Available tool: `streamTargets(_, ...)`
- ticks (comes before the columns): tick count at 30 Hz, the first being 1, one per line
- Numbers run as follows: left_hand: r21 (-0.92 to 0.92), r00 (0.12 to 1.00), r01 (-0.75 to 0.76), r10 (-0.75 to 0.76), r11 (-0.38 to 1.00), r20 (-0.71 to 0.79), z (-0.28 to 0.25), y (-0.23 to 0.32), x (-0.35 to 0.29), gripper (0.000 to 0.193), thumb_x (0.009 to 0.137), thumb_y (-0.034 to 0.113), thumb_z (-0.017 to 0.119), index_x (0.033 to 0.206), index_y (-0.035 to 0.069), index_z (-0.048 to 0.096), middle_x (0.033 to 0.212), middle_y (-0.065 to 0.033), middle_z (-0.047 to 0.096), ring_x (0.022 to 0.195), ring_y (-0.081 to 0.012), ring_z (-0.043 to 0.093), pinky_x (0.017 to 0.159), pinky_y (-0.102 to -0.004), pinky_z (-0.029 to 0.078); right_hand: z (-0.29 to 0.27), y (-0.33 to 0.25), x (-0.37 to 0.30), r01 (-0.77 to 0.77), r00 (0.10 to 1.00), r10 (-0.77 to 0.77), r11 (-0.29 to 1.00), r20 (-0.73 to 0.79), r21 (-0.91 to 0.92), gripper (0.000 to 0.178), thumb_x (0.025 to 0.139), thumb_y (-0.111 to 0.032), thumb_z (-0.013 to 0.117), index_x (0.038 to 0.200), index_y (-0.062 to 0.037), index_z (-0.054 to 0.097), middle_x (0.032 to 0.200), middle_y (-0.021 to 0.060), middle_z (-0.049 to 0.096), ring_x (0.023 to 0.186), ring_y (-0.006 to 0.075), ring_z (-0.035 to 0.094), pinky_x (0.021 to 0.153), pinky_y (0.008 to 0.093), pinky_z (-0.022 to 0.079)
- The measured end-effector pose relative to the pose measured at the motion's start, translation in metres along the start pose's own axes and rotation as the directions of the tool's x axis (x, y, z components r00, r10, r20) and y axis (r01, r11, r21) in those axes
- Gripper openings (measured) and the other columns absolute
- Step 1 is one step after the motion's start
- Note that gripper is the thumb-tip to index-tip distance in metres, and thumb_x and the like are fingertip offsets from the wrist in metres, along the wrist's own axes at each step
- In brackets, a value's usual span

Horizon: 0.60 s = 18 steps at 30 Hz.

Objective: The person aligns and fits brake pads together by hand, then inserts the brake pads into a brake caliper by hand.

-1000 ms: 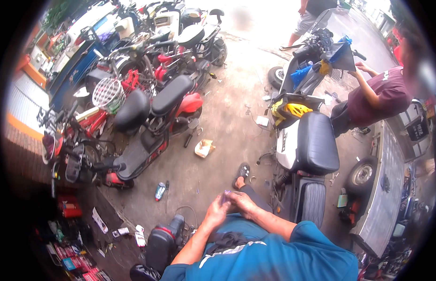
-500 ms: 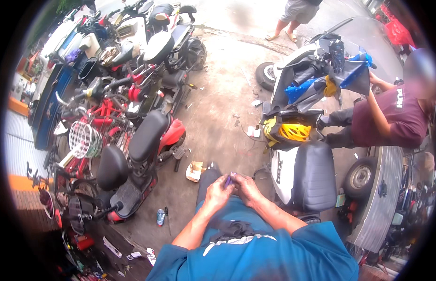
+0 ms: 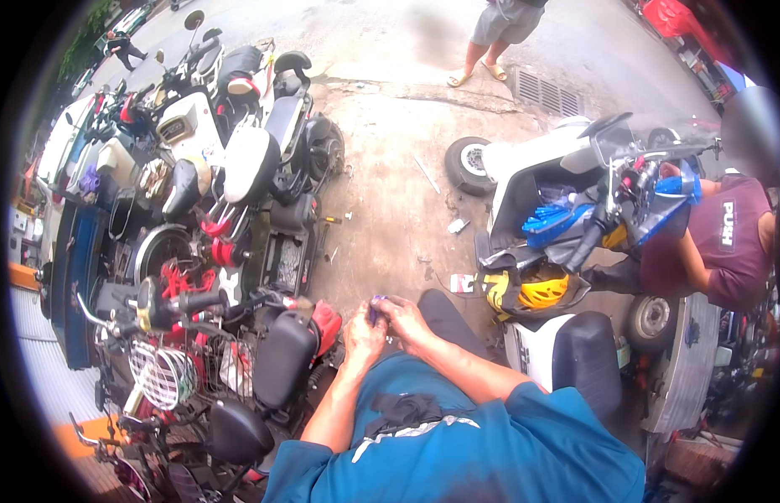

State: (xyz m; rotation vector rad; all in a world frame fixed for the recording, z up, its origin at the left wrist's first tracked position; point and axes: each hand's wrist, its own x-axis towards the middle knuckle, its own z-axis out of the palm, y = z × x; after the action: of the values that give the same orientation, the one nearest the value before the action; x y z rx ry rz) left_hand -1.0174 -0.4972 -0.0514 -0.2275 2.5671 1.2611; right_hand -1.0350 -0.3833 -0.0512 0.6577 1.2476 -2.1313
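Note:
Both hands are brought together in front of my waist. My left hand (image 3: 365, 334) has its fingers curled round a small dark purple object (image 3: 375, 309) whose kind I cannot make out. Against it, from the other side, my right hand (image 3: 404, 322) presses with closed fingers. Most of the object is covered by fingers. Closest on the left is a scooter with a black seat (image 3: 285, 359) and red bodywork. To the right stands a white scooter with a black seat (image 3: 586, 360).
A yellow helmet (image 3: 544, 292) lies in a bag on the white scooter's footwell. Beyond it, a person in a maroon shirt (image 3: 729, 243) handles a blue cover (image 3: 662, 210). Parked bikes and scooters crowd the left. Another person in grey shorts (image 3: 505, 25) stands near a drain grate (image 3: 549, 92).
My view and body have shifted forward, and the joined hands now appear further left in it. The white scooter's front shows more. The small object stays between my hands.

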Motion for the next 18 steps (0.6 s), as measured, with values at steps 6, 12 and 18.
streamTargets(6, -0.237, 0.960, 0.115, -0.169, 0.965, -0.223, -0.029, 0.000, 0.100, 0.035, 0.085, 0.010, 0.061, 0.117, -0.002, 0.053, 0.106, -0.0163, 0.063, 0.100, -0.0236, 0.061, 0.087, -0.0325, 0.047, 0.049, -0.047, 0.117, 0.030, 0.999, -0.022, 0.954, 0.031, -0.299, 0.032, 0.084, -0.025, 0.062, 0.103, 0.0008, 0.065, 0.093, 0.0101, 0.066, 0.088, 0.0182, 0.060, 0.081, 0.0319, 0.047)
streamTargets(12, -0.189, 0.963, 0.134, -0.173, 0.973, -0.207, 0.003, -0.030, 0.228, 0.031, 0.085, 0.010, 0.058, 0.115, -0.001, 0.056, 0.104, -0.0185, 0.063, 0.100, -0.0275, 0.061, 0.085, -0.0365, 0.048, 0.025, -0.110, 0.227, -0.029, 0.998, 0.037, 0.983, 0.042, -0.179, 0.028, 0.082, -0.026, 0.063, 0.091, 0.0009, 0.066, 0.080, 0.0083, 0.064, 0.070, 0.0155, 0.059, 0.062, 0.0329, 0.048)
streamTargets(18, -0.119, 0.996, 0.074, -0.079, 0.990, -0.038, 0.005, 0.028, 0.342, 0.048, 0.083, 0.016, 0.060, 0.123, -0.010, 0.049, 0.114, -0.0299, 0.058, 0.108, -0.0418, 0.057, 0.091, -0.0431, 0.046, -0.005, -0.187, 0.295, -0.033, 0.994, 0.016, 0.988, -0.112, -0.152, 0.026, 0.083, -0.024, 0.063, 0.085, 0.0016, 0.067, 0.081, 0.0091, 0.065, 0.070, 0.0159, 0.059, 0.063, 0.0333, 0.048)
